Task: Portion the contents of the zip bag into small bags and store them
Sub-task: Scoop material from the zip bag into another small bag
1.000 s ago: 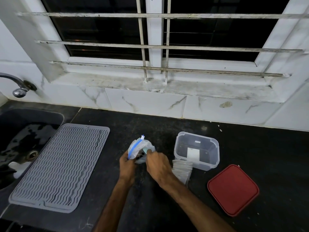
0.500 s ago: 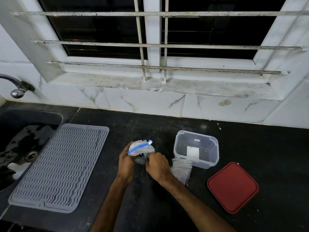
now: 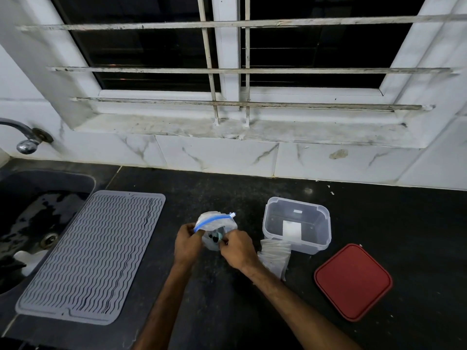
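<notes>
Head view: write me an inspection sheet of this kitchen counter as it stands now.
Surface: black counter, a few pale crumbs near the wall.
Job's things: zip bag with a blue seal strip, held in both hands; small bags stacked in front of the clear tub, which is open; red lid flat beside it.
Clutter: grey ribbed mat beside the sink.
Grips: left hand and right hand each pinch the zip bag.
Cables: nothing seen.
Surroundings: tap, dark barred window.
</notes>
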Tool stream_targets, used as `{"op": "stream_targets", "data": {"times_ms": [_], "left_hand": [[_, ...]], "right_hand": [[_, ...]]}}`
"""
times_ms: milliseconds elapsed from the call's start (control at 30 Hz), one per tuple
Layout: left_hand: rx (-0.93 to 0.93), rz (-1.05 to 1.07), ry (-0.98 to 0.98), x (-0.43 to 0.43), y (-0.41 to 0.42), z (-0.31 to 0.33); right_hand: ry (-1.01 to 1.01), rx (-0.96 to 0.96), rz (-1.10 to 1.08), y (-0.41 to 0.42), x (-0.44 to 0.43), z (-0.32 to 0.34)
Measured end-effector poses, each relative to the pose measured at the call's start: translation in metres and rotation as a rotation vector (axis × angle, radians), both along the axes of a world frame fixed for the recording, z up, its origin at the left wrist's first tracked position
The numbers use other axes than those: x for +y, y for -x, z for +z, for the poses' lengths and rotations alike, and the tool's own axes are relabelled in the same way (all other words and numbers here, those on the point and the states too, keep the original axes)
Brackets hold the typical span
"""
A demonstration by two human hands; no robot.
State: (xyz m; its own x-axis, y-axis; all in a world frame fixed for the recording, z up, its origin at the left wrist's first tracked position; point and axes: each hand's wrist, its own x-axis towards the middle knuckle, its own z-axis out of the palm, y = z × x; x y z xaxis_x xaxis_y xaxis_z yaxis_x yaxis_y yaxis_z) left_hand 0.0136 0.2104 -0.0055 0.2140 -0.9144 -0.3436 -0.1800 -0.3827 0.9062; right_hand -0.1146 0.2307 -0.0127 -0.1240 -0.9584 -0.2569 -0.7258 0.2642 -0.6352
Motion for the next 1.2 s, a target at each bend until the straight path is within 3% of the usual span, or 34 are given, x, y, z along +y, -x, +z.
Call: {"op": "stream_targets", "data": {"times_ms": [267, 600, 800, 900, 1067, 1200], "left_hand": [[0.098, -0.098, 0.089, -0.002, 0.001, 0.001], [0.262, -0.144, 0.012, -0.001, 0.007, 0.001], [0.210, -0.026, -0.035, -0.011, 0.003, -0.003], [0.191, 0.004, -0.030, -0.012, 0.003, 0.001], [0.322, 0.032, -0.067, -0.014, -0.005, 0.002], [0.406, 0.106, -0.124, -0.016, -0.012, -0.009]], "right_hand": [[0.022, -0.086, -0.040, 0.004, -0.007, -0.006], [0.016, -0.105, -0.072, 0.007, -0.009, -0.013], [-0.041, -0.160, -0.059, 0.011, -0.012, -0.017], [-0.076, -0.290, -0.090, 0.010, -0.011, -0.018], [-0.122, -0.516, -0.160, 0.013, -0.005, -0.011], [-0.139, -0.506, -0.153, 0.015, -0.004, -0.011]]}}
